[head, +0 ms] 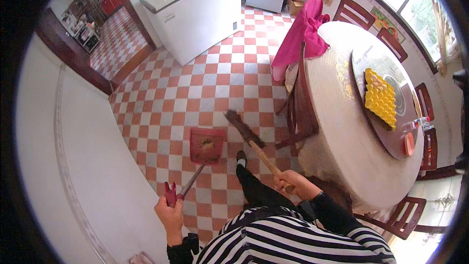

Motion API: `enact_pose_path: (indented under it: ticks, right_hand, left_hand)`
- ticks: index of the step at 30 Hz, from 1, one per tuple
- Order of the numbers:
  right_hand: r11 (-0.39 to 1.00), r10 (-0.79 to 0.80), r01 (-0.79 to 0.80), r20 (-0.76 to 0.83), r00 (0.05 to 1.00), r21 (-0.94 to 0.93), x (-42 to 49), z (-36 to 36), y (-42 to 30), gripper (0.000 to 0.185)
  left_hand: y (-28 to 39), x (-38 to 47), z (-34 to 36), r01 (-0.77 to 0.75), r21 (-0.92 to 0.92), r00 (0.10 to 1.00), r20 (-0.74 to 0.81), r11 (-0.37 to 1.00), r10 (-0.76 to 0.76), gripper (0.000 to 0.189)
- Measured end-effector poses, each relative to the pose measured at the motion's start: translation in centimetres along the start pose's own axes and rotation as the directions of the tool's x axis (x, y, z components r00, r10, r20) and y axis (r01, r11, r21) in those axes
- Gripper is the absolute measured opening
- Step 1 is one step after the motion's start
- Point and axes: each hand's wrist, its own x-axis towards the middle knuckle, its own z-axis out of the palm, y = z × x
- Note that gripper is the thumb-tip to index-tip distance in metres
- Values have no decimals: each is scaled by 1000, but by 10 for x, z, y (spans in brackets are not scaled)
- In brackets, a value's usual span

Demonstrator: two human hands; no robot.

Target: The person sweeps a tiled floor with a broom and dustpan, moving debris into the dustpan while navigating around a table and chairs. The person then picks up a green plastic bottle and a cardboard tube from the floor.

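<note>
My left hand point(169, 215) grips the handle point(193, 180) of a long-handled dustpan at its dark red upper end. The red plastic dustpan point(207, 137) rests on the checkered floor, with a small heap of debris point(207, 144) inside it. In my right hand point(298, 184) is the wooden stick of a broom point(264, 157), held near its top end. The dark bristle head point(243, 127) lies slantwise to the right of the dustpan, apart from it and a little blurred. One shoe point(241, 156) shows between the dustpan and the broom.
A round cloth-covered table point(329, 117) fills the right side. A dark wooden chair point(306, 117) bearing a magenta cloth point(300, 40) stands against its near edge. On its turntable sits a yellow egg tray point(379, 97). A white chest freezer point(201, 18) and an open doorway point(117, 44) lie ahead.
</note>
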Motion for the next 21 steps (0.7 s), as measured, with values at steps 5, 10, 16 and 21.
enact_pose_path:
  ticks: [5, 10, 16, 21]
  right_hand:
    - [992, -48, 44, 31, 998, 119, 76, 28, -101, 16]
    - [944, -80, 57, 58, 995, 324, 112, 52, -197, 11]
    - [926, -112, 108, -12, 994, 362, 168, 74, -301, 9]
    - [927, -216, 241, -115, 970, 287, 196, 105, -388, 13]
  left_hand:
    - [53, 132, 37, -9, 27, 996, 89, 1000, 7, 20]
    - [102, 245, 72, -86, 16, 985, 153, 996, 82, 20]
    - [141, 390, 135, -180, -22, 943, 280, 983, 179, 19]
    - [179, 515, 188, -290, -7, 867, 422, 957, 266, 18]
